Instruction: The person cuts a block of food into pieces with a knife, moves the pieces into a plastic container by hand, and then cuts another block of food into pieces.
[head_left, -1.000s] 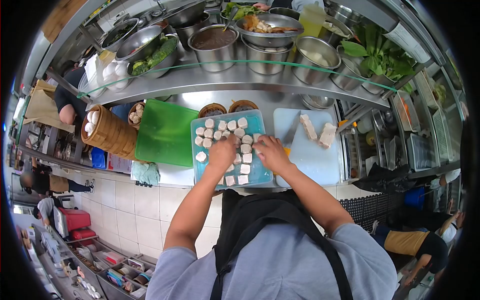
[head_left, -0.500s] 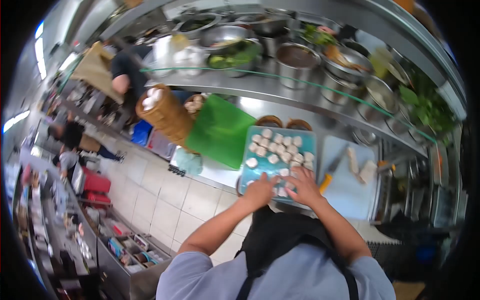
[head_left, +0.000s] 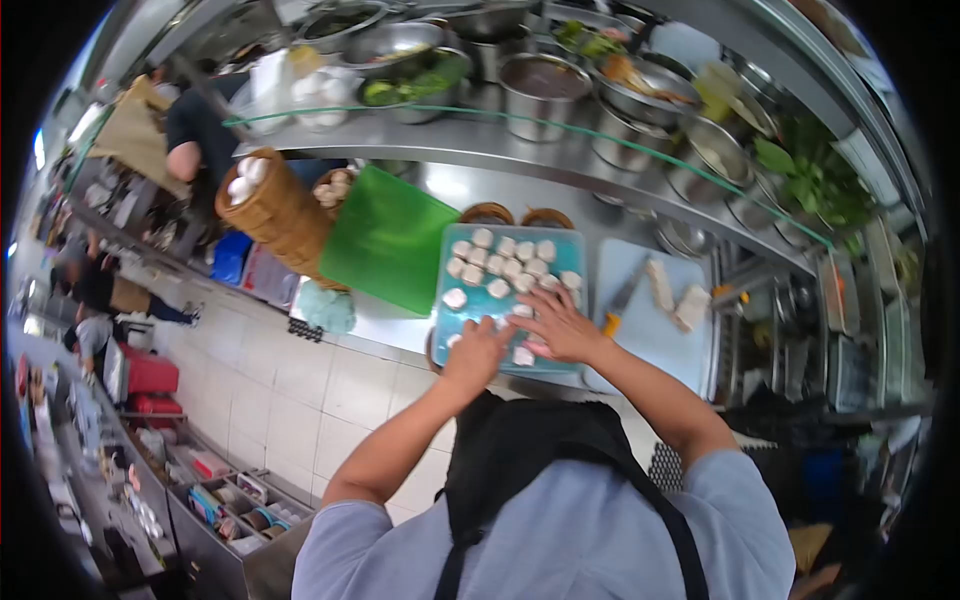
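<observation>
While both our hands work low over the tray [head_left: 460, 320], we count roughly 20 pale pieces [head_left: 498, 288] inside it, though fingers cover some and blur makes the total uncertain. Our right hand [head_left: 562, 330] is spread wide, palm down, its fingers over pieces toward the tray's right side. Our left hand [head_left: 476, 354] points its fingers inward near the tray's front edge; we cannot tell whether it pinches a piece.

Most pieces crowd the far half of the tray, while bare blue surface shows at its near left, around 2 separate pieces. Left of the tray, 1 green board [head_left: 385, 240] sits so close that we cannot tell if they touch. Right of the tray, past a narrow strip of steel, 1 pale board [head_left: 650, 345] carries 1 knife [head_left: 625, 290] with a yellow handle and 2 rough, whitish strips [head_left: 660, 285]. Just behind the tray we see 2 round baskets [head_left: 487, 212], their rims brown.

Our pieces look matte and blocky with softened corners; the tray is smooth, translucent and rectangular. Beyond the green board, well left of the tray, leans 1 tall, round woven steamer stack [head_left: 280, 215].
</observation>
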